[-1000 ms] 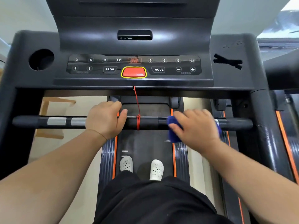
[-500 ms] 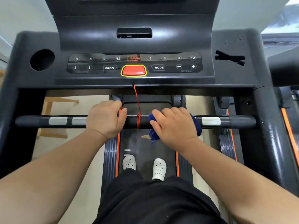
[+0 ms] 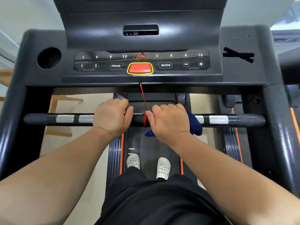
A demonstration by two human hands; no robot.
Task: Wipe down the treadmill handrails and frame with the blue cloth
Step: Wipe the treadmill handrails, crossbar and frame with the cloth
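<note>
The right hand curls its fingers over the blue cloth and squeezes it around the handrail, next to the red cord. The left hand grips the bare bar. The cloth looks soft and light, so bunching it in the palm works best. Most of it hides under the hand.

The dark blue cloth is bunched around the black horizontal handrail, right of its middle, pressed under my right hand.
</note>
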